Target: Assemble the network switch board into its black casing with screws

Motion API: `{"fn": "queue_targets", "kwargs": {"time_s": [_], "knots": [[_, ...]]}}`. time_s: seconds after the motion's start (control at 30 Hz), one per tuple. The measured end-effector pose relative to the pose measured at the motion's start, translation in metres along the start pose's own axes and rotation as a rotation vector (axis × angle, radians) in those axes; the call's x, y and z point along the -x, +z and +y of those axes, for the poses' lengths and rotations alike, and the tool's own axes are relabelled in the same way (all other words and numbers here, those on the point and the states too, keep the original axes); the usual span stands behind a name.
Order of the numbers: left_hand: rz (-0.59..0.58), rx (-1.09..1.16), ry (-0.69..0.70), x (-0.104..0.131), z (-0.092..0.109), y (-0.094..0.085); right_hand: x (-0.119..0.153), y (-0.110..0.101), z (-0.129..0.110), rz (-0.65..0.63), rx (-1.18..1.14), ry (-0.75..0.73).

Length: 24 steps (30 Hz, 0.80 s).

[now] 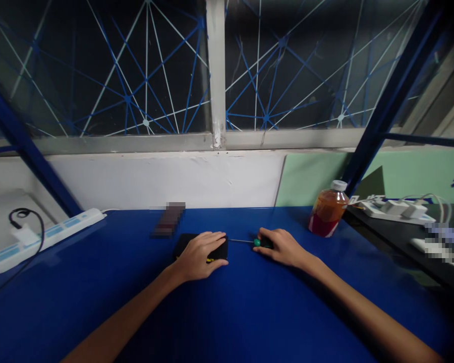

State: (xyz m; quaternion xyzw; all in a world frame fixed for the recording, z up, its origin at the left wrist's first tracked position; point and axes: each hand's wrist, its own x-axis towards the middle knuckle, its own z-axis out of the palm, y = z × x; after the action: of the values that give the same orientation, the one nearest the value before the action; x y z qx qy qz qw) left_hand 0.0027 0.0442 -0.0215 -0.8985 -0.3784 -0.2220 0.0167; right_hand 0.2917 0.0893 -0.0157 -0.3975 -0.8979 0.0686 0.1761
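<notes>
A flat black box (181, 247) with a bit of yellow along its near side lies on the blue table. My left hand (201, 256) is laid over it, fingers across the top and thumb by the near right corner, holding it against the table. To the right, my right hand (282, 247) is closed round the green and black handle of a screwdriver (257, 243). Its thin shaft points left, with the tip close to the box's right side; I cannot tell whether they touch.
Behind the box lies a dark, blurred-out flat object (169, 219). A bottle of orange-red drink (328, 209) stands at the back right. White power strips (56, 234) with plugs and cables lie at left and right. Blue metal posts (386, 106) rise before the window.
</notes>
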Motion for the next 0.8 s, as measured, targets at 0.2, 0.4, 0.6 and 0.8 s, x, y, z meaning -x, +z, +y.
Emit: {"fn": "queue_targets", "kwargs": {"time_s": [0.2, 0.4, 0.6, 0.8], "knots": [[-0.003, 0.020, 0.005, -0.0005, 0.0031, -0.0007, 0.0017, -0.0050, -0.0029, -0.017, 0.038, -0.013], [-0.003, 0.018, -0.005, -0.0007, 0.0052, -0.0005, 0.0007, -0.0080, 0.0017, -0.042, 0.066, -0.039], [0.000, 0.004, -0.005, -0.0005, 0.0026, -0.0013, 0.0013, -0.0020, -0.0023, -0.018, -0.020, -0.007], [0.016, 0.015, 0.000, -0.0011, 0.0025, -0.0021, 0.0026, -0.0020, -0.0078, -0.005, -0.026, 0.022]]}}
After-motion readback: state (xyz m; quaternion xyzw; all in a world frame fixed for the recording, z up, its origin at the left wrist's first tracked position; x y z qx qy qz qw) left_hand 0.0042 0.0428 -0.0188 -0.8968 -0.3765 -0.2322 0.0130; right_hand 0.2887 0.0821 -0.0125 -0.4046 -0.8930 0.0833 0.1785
